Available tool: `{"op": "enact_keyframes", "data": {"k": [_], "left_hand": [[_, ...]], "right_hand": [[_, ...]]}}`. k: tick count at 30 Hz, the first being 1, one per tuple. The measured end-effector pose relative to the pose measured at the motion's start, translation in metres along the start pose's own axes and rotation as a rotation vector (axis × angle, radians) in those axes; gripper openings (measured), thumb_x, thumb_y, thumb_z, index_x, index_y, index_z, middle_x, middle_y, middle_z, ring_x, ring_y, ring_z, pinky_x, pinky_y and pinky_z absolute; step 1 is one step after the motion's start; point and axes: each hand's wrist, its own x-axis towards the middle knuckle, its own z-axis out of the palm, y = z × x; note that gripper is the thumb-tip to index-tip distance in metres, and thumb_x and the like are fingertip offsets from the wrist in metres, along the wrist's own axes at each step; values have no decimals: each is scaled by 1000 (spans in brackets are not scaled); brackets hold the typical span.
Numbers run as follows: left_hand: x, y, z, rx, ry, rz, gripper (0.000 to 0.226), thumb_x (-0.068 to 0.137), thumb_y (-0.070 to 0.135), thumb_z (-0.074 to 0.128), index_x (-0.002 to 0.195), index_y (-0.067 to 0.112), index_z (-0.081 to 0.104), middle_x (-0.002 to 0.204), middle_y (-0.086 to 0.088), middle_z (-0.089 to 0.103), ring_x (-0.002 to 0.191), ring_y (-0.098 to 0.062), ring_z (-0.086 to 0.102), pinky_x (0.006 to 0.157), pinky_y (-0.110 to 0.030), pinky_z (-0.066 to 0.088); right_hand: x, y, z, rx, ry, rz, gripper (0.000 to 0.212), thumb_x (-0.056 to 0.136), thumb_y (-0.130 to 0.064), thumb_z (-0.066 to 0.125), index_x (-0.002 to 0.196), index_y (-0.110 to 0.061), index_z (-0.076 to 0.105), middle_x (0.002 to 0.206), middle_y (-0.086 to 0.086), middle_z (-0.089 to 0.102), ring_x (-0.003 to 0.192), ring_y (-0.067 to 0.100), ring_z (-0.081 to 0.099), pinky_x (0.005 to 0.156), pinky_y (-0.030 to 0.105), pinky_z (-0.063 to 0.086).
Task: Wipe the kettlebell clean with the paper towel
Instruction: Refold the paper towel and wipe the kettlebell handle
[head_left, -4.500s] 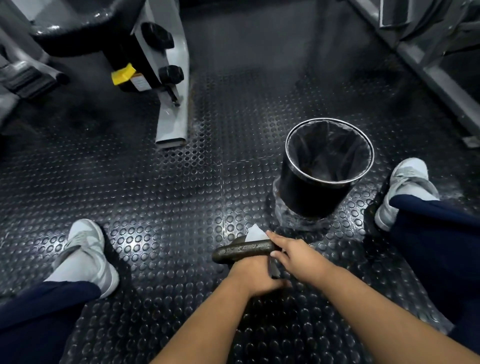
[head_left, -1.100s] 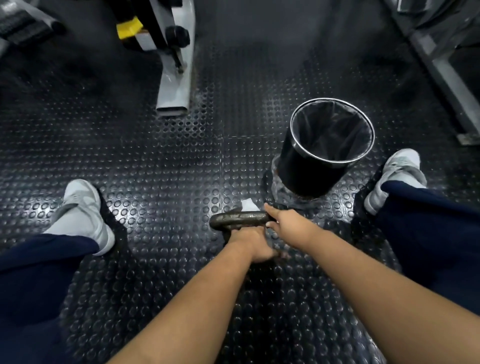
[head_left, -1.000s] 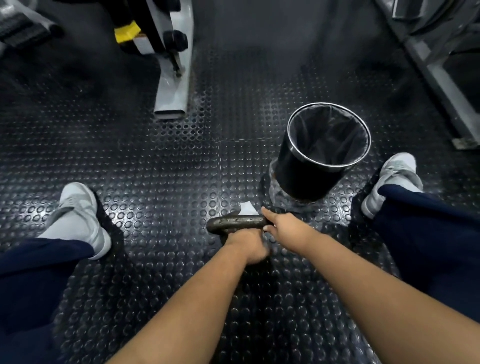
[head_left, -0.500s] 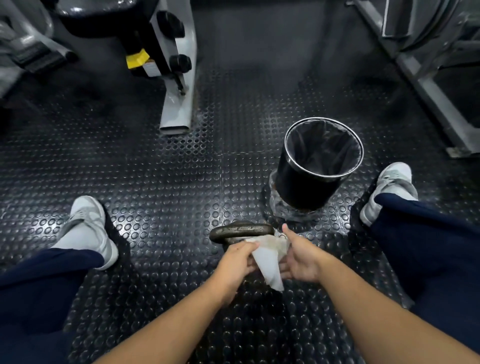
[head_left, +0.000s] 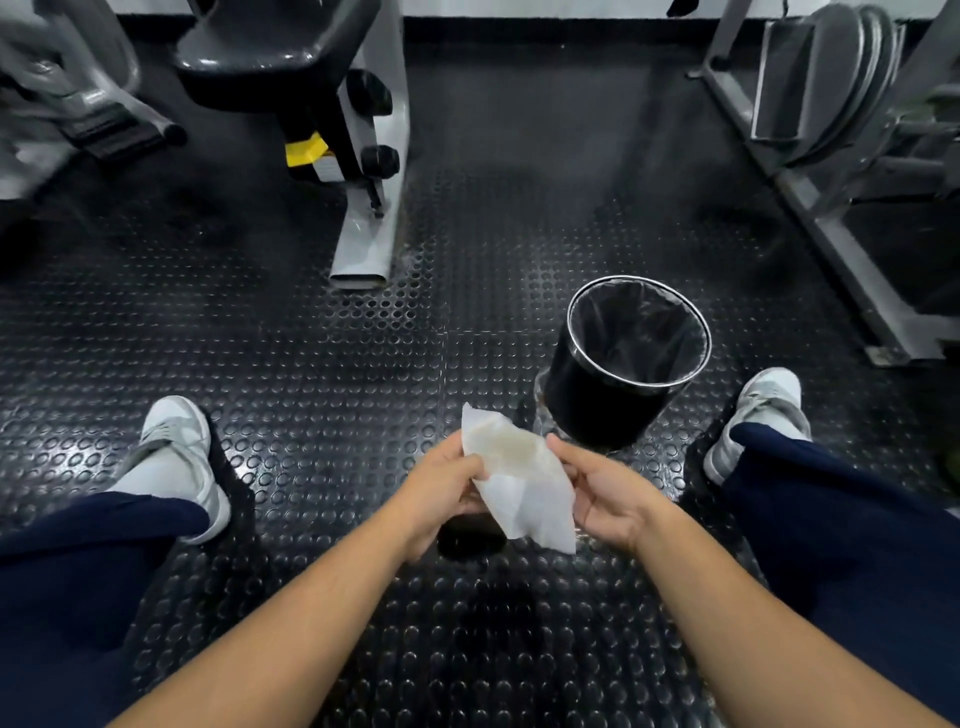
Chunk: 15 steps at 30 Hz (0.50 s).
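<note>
- The left hand (head_left: 441, 488) grips the left edge of the paper towel (head_left: 514, 483), with its thumb laid over the front and its fingers curled behind.
- The right hand (head_left: 605, 493) holds the towel's right edge. Its thumb runs along the sheet's side and its fingers are bent under it, palm turned partly up.
- The paper towel is held between the two hands, clear of the floor. It is a crumpled white sheet with one corner pointing to 12 o'clock and a loose corner hanging toward 5 o'clock. A faint brownish smudge marks its upper half.
- The kettlebell (head_left: 470, 540) sits on the floor directly below the hands. Only a dark rounded part shows, at 7 o'clock from the towel, and the handle is hidden behind the hands and the sheet. Neither hand touches it.
- A black bin (head_left: 592, 405) with a metal rim and a dark liner stands at 1 o'clock from the hands, close by.
- The studded rubber floor (head_left: 311, 364) is black and shiny.
- A grey-white left shoe (head_left: 176, 457) lies at 9 o'clock and a right shoe (head_left: 763, 410) at 2 o'clock, with navy trouser legs (head_left: 78, 571) on both sides.
- A gym machine (head_left: 369, 208) with a grey post, a dark seat and a yellow tab (head_left: 305, 149) stands at 11 o'clock.
- A grey rack holding weight plates (head_left: 831, 78) stands at 1 to 2 o'clock, far back.
</note>
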Motion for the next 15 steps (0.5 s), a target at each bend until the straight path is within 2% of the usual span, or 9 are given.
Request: {"op": "enact_keyframes", "data": {"k": [3,4,5,7,9,11,12,15], "left_hand": [[5,1,-8,111,32,26,43,97,1,54,126,29,69,115,3,77,106,-16,73,84,-29,62],[7,1,-13,184,43,49,39,98,3,59,123,30,70,111,7,77,104,-11,73,82,-21,59],[8,0,-18,232,52,67,35,99,6,63,121,32,71,107,11,77,102,-6,71,80,-17,56],[14,-5,-25,237,45,66,25,98,17,71,117,34,74,109,13,77,105,-7,71,89,-24,57],[18,-8,-21,186,30,56,15,96,24,76,111,28,77,110,9,79,109,-12,72,97,-31,56],[25,-12,-11,139,70,77,10,95,22,77,104,18,77,106,2,80,107,-18,74,98,-33,56],[28,-12,-6,128,95,78,8,96,21,76,102,15,76,105,-1,80,107,-21,75,96,-33,57],[37,-15,-1,198,141,80,4,99,22,72,99,18,72,103,-3,77,104,-25,73,92,-37,60]], "right_hand": [[1,-14,6,119,24,-85,23,102,-26,62,103,-6,73,88,8,72,76,22,72,68,40,63],[0,-20,8,129,22,-116,23,102,-26,62,102,-6,72,91,9,72,78,23,72,68,39,63],[1,-24,10,119,8,-133,26,102,-27,62,109,-4,72,97,11,72,83,24,72,73,39,63],[1,-26,17,80,-13,-126,34,104,-28,60,120,0,69,97,11,76,87,24,74,81,41,62],[4,-23,23,52,1,-108,39,105,-36,59,119,0,67,90,9,77,82,20,76,77,38,63],[9,-15,24,92,15,-55,55,99,-46,64,127,2,64,97,13,78,87,21,77,75,36,64],[11,-11,22,137,4,-14,56,97,-42,68,130,3,64,102,16,77,91,23,77,77,36,64],[12,-1,11,150,17,69,44,90,-12,73,129,6,65,121,20,73,108,27,73,87,42,64]]}}
